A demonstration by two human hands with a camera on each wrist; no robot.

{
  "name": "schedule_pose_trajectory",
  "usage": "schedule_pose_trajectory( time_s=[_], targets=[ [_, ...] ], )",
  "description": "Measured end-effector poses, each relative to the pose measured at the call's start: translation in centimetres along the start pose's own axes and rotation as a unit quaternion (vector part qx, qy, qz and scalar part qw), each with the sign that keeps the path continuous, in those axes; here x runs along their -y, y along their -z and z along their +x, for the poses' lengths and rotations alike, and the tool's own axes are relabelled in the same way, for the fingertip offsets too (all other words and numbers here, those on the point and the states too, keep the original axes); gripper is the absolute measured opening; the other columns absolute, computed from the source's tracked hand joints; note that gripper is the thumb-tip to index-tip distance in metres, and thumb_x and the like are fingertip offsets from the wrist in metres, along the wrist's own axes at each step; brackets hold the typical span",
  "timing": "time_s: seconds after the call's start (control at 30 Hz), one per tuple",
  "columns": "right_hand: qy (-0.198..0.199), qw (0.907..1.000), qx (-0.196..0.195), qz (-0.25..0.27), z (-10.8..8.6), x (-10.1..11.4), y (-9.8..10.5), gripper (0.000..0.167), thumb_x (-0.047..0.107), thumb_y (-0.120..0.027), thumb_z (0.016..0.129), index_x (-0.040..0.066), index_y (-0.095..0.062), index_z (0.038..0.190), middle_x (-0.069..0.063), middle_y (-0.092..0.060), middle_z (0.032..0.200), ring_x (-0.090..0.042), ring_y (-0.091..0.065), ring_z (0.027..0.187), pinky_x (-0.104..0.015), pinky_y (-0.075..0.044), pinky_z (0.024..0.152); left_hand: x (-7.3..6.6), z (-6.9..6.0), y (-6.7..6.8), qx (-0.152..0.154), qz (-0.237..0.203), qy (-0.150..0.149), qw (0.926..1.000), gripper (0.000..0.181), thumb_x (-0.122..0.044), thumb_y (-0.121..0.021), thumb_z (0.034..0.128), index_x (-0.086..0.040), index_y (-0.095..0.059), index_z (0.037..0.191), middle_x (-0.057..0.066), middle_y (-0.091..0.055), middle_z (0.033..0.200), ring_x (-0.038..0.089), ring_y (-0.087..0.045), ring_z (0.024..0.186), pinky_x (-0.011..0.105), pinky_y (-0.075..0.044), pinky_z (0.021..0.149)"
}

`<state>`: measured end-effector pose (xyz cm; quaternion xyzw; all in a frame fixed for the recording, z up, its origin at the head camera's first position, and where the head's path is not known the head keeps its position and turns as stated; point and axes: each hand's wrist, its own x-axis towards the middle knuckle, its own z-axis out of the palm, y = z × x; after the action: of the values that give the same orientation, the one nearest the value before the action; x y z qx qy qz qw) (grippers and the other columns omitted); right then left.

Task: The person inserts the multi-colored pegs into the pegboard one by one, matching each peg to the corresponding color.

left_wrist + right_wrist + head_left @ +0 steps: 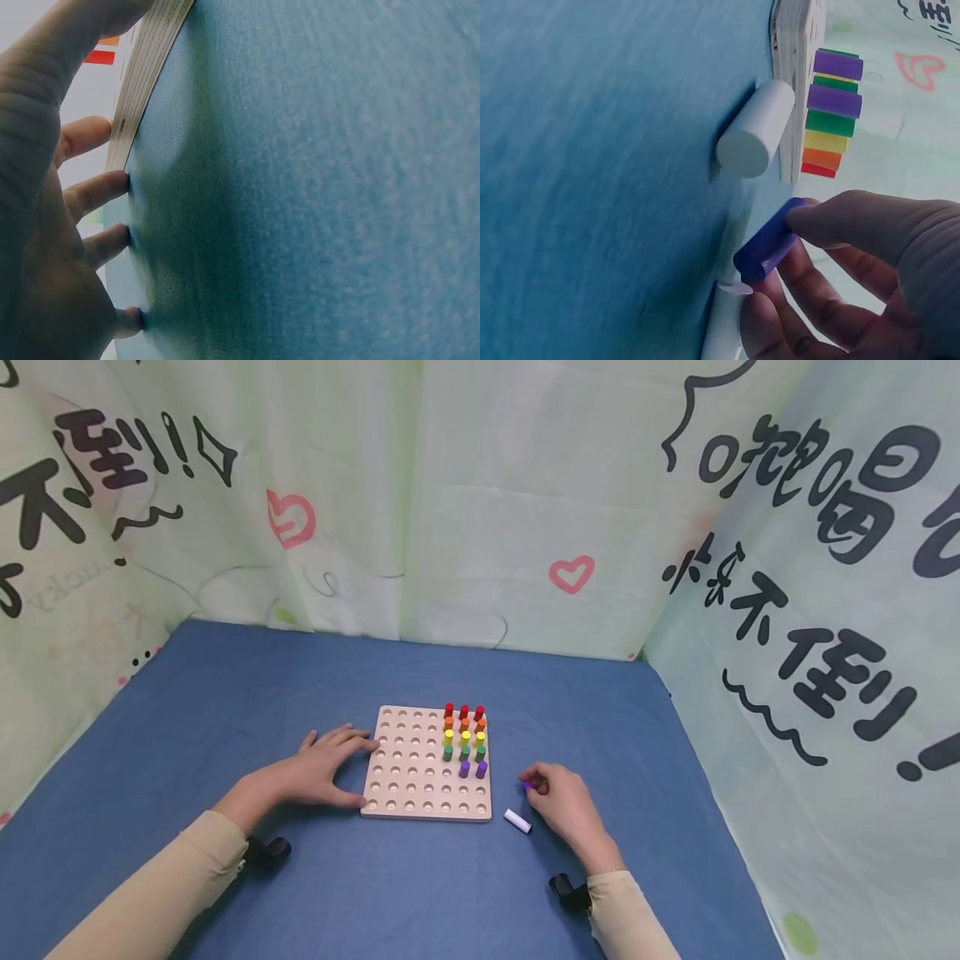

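A pale wooden pegboard (408, 777) lies on the blue cloth. Standing in its right-hand columns are rows of red, orange, yellow and green pegs, plus two purple pegs (472, 769). My left hand (318, 768) spreads its fingers along the board's left side, with the thumb at the near left corner. To the right of the board, my right hand (562, 797) pinches a purple peg (769, 240) between thumb and fingers, tilted just above the cloth. A white peg (756, 127) lies between that hand and the board. Another white peg (724, 322) sits by the fingertips, partly hidden.
Blue cloth (300, 668) covers the table. Pale curtains (480, 527) with dark lettering and pink hearts hang at the back and both sides. A black wrist camera (570, 893) is strapped at the right sleeve, another (268, 853) at the left.
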<state>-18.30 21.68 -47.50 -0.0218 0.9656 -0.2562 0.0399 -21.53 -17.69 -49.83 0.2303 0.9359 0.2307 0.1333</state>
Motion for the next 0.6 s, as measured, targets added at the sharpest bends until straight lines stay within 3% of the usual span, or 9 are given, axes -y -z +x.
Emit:
schedule_pose_trajectory(
  time_s=[0.27, 0.6],
  targets=[
    [-0.008, 0.9995, -0.022, 0.020, 0.5, 1.2, -0.1, 0.016, 0.006, -0.073, 0.093, 0.013, -0.075, 0.107, -0.006, -0.069, 0.104, -0.019, -0.060, 0.087, -0.039, -0.055, 0.078, -0.1, 0.0, 0.1, -0.001, 0.001, 0.001, 1.0000, 0.091, -0.063, -0.080, 0.0799, -0.021, -0.048, 0.154, 0.016, -0.037, 0.163, 0.047, -0.021, 0.155, 0.081, -0.006, 0.114],
    [0.011, 0.9980, -0.034, 0.052, 0.9, 2.4, -0.5, 0.016, 0.005, -0.072, 0.091, 0.013, -0.073, 0.105, -0.005, -0.070, 0.104, -0.019, -0.063, 0.089, -0.039, -0.058, 0.081, -0.1, -0.1, 0.0, -0.003, 0.003, -0.002, 1.0000, 0.089, -0.062, -0.080, 0.0802, -0.020, -0.048, 0.153, 0.016, -0.037, 0.163, 0.047, -0.022, 0.155, 0.081, -0.007, 0.114]
  ],
)
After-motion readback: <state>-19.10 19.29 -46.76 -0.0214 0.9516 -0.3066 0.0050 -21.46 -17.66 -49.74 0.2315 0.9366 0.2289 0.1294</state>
